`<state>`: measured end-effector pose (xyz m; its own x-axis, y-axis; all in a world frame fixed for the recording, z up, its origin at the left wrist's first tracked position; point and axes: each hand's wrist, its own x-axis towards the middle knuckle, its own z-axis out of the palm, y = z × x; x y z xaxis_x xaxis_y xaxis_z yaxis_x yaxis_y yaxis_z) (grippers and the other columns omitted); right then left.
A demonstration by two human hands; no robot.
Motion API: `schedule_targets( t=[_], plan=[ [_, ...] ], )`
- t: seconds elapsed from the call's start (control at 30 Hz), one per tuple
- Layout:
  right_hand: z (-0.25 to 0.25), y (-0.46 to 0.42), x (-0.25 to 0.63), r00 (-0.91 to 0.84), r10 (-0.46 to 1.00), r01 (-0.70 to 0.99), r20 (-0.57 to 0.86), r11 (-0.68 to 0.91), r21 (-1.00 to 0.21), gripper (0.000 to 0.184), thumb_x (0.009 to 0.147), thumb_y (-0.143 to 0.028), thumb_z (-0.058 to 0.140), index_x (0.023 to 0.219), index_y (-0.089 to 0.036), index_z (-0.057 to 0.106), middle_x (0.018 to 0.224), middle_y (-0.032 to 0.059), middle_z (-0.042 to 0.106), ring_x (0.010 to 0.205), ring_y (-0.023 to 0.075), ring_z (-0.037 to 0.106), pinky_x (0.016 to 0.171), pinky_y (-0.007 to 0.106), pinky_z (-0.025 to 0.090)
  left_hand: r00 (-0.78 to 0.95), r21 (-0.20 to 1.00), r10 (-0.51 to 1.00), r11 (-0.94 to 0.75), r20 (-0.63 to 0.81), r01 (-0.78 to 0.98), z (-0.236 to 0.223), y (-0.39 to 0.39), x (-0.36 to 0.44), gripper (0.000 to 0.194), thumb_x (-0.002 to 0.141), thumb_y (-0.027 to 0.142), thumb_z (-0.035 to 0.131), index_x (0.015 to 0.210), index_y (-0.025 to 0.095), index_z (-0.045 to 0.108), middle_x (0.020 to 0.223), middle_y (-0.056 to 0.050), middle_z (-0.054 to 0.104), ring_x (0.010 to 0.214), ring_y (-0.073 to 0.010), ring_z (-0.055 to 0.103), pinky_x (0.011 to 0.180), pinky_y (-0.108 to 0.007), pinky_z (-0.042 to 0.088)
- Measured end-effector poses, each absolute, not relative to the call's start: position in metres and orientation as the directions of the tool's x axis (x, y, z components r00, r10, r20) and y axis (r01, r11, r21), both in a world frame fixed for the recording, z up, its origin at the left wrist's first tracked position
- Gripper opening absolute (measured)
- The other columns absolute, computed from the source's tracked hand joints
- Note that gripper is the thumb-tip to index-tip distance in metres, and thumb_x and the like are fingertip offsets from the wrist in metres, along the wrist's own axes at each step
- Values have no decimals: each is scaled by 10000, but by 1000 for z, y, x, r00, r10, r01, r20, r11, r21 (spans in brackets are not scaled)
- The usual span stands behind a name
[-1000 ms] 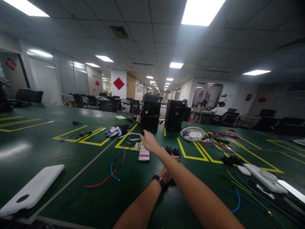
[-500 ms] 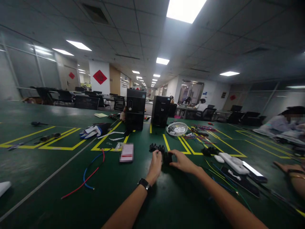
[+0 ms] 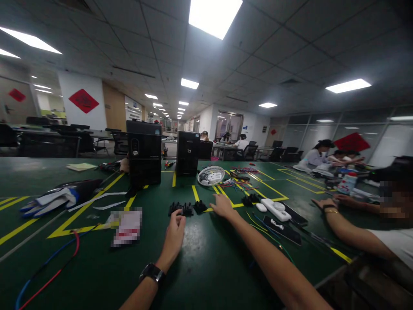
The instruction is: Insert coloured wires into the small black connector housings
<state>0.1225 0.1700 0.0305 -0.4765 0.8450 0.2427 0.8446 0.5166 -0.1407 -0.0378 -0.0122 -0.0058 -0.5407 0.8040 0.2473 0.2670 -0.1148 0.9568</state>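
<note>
Black multi-pronged plastic parts [image 3: 176,208] lie in a short row on the green table. My left hand [image 3: 175,231] is at the near side of this row, its fingers loosely bent and thumb apart. The fingertips overlap the left part; whether they touch it I cannot tell. At the right end of the row is a separate black part [image 3: 200,206]. To the right of it my right hand [image 3: 223,206] reaches over the table, fingers extended, with nothing visible in it. A dark watch [image 3: 152,273] is on my left wrist.
Two black computer towers [image 3: 144,153] [image 3: 188,153] stand behind. A white basket [image 3: 211,176], loose wires [image 3: 240,183] and another black part [image 3: 251,199] are to the right, with a white device [image 3: 275,209]. Gloves [image 3: 53,201] lie left. Another person's arm [image 3: 348,228] rests at right.
The view has turned right. My right hand has moved away from the black part it was holding, which now lies at the row's right end. My left hand has loosened beside the row.
</note>
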Motion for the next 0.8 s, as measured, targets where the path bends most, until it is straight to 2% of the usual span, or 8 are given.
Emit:
schedule_targets(
  t=[0.13,0.23,0.33,0.43,0.5,0.57,0.67,0.8],
  plan=[
    [36,187,181,-192,933,968,303,231,-98,415,855,-277,518,1157,4,561,1246,342,480,1234,437,354,954,620,209,-379,905,856,-206,351,374,-5,-9,-29,438,872,444,392,1221,187,454,962,-67,606,886,-214,585,802,-348,436],
    [33,190,209,-141,941,982,308,172,-75,382,850,-242,521,1122,18,584,1226,345,490,1220,462,357,930,649,205,-238,852,888,-254,393,457,-5,-11,-20,410,894,422,367,1221,194,467,954,-60,593,866,-201,570,808,-347,434],
    [29,189,202,-237,916,963,323,264,-43,396,858,-174,470,1220,-27,539,1363,293,394,1309,419,254,989,613,168,-111,764,891,-307,440,567,-4,-17,-15,365,913,385,346,1162,192,531,1007,-81,582,908,-206,544,842,-361,419],
    [26,189,166,-436,853,886,288,462,-28,534,820,-85,448,1353,-117,434,1455,186,328,1344,308,256,1052,473,203,-26,679,884,-340,468,651,0,-23,-11,333,928,327,332,1126,187,560,1031,-90,577,967,-208,525,884,-364,398],
    [25,187,137,-571,786,802,236,596,-44,602,794,-72,465,1384,-172,404,1425,129,401,1290,233,368,1031,350,280,30,636,885,-357,464,684,2,-28,-10,311,929,285,335,1125,195,559,1018,-80,580,970,-199,525,889,-351,395],
    [24,183,112,-660,724,728,198,682,-70,589,790,-80,473,1366,-202,434,1340,99,504,1201,196,472,981,283,333,95,601,889,-378,449,704,4,-32,-8,289,928,252,344,1116,206,559,1007,-66,583,953,-185,529,877,-331,399],
    [20,172,92,-700,689,683,186,723,-105,502,807,-106,474,1296,-213,508,1212,95,591,1098,199,549,927,278,371,156,561,888,-402,433,724,5,-36,-7,268,925,223,356,1104,212,555,1001,-51,587,937,-172,529,859,-312,402],
    [18,159,87,-699,687,676,200,725,-129,413,809,-207,550,1222,-202,557,1128,105,614,1044,220,572,891,281,384,185,513,879,-415,440,751,5,-35,-6,250,920,202,366,1073,210,563,993,-46,597,944,-178,516,877,-325,391]
  ],
)
